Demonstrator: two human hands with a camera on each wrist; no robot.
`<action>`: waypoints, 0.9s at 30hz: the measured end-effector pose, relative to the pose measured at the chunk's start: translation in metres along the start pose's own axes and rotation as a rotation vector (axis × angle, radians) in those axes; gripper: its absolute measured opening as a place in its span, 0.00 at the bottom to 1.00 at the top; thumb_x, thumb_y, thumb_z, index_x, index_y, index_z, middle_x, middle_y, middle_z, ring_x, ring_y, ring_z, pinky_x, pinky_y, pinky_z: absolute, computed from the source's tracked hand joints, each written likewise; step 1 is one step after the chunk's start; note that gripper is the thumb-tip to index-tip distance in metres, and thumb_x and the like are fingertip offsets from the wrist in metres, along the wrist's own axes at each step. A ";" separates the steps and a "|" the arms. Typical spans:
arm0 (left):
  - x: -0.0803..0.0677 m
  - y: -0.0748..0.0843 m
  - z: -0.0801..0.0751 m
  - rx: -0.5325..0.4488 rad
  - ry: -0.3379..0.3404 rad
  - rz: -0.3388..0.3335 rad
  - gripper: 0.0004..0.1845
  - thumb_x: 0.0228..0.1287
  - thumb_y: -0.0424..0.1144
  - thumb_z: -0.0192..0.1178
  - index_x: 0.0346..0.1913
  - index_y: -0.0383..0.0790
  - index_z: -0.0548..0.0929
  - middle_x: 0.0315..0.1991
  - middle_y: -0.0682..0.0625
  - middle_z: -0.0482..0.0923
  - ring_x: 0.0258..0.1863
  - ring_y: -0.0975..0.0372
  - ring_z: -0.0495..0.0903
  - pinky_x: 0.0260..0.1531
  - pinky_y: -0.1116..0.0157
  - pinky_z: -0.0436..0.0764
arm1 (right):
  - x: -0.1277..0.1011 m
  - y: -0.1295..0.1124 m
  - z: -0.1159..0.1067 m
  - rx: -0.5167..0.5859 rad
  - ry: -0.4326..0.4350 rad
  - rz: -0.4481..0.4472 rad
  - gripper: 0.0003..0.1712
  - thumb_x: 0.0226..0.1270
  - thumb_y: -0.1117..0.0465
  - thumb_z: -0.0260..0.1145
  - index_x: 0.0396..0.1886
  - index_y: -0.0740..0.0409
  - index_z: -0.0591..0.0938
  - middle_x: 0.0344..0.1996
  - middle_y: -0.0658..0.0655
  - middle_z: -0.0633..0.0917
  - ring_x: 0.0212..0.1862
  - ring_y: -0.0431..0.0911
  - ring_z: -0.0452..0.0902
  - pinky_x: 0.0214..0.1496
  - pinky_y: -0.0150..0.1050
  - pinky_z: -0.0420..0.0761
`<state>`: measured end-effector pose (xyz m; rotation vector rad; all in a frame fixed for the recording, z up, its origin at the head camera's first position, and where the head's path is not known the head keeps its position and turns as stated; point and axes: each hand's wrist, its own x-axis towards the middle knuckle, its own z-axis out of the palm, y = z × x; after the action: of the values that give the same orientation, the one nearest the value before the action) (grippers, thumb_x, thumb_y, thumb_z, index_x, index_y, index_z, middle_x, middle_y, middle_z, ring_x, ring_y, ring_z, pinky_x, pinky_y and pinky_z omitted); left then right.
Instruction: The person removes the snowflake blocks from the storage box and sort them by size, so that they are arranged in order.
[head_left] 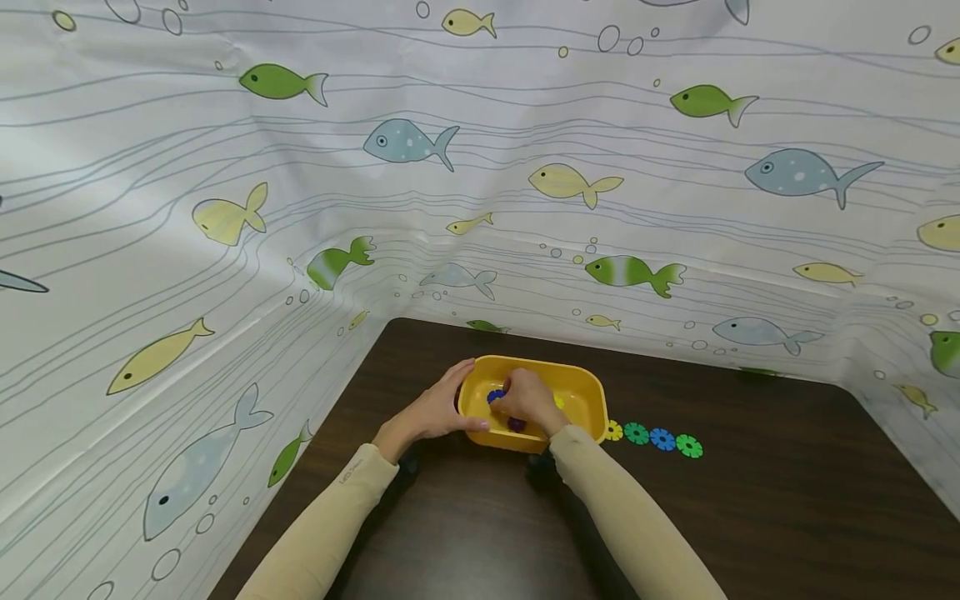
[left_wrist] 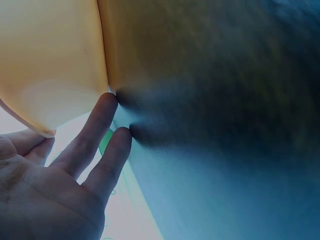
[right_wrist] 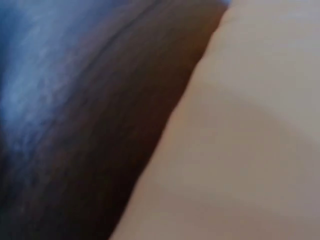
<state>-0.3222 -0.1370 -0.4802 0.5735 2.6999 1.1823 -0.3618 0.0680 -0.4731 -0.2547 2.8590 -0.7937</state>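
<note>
A yellow plastic bin [head_left: 588,392] stands on the dark table. My left hand [head_left: 438,408] spans its left end and holds it, thumb at the front rim. In the left wrist view, two fingertips of that hand touch the table beside the bin's wall [left_wrist: 50,55]. Reaching down into the bin, my right hand [head_left: 528,398] has its fingers bent beside a blue notched disc [head_left: 495,395]; I cannot tell if they pinch it. A dark purple piece [head_left: 517,425] and a yellow one [head_left: 558,402] lie near that hand. The right wrist view shows mostly blurred sleeve [right_wrist: 230,140].
To the bin's right, a row of notched flower discs lies on the table: yellow [head_left: 614,430], green [head_left: 637,433], blue [head_left: 662,439] and light green [head_left: 689,446]. A fish-printed white sheet [head_left: 510,142] walls the table [head_left: 787,492] at the back and sides.
</note>
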 end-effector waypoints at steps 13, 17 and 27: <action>0.001 0.001 0.001 0.007 0.002 -0.020 0.57 0.54 0.57 0.74 0.81 0.52 0.50 0.83 0.56 0.45 0.77 0.51 0.62 0.74 0.48 0.69 | -0.004 0.001 0.002 -0.092 0.066 -0.079 0.20 0.52 0.43 0.77 0.31 0.54 0.84 0.21 0.49 0.83 0.22 0.44 0.78 0.26 0.34 0.80; 0.001 0.003 0.001 0.014 0.003 -0.021 0.57 0.54 0.57 0.74 0.81 0.52 0.50 0.83 0.55 0.44 0.78 0.51 0.62 0.74 0.47 0.70 | -0.006 0.001 -0.001 -0.109 0.096 -0.083 0.21 0.51 0.42 0.76 0.31 0.54 0.85 0.21 0.49 0.83 0.22 0.44 0.78 0.25 0.34 0.79; -0.001 0.003 0.000 0.021 0.002 -0.023 0.59 0.53 0.59 0.74 0.82 0.54 0.49 0.83 0.56 0.43 0.78 0.51 0.60 0.74 0.46 0.68 | -0.015 0.005 -0.008 -0.058 0.189 -0.112 0.25 0.51 0.40 0.75 0.38 0.55 0.84 0.30 0.50 0.85 0.29 0.43 0.77 0.33 0.35 0.83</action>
<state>-0.3205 -0.1359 -0.4782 0.5427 2.7162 1.1517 -0.3491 0.0795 -0.4671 -0.3688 3.0714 -0.7947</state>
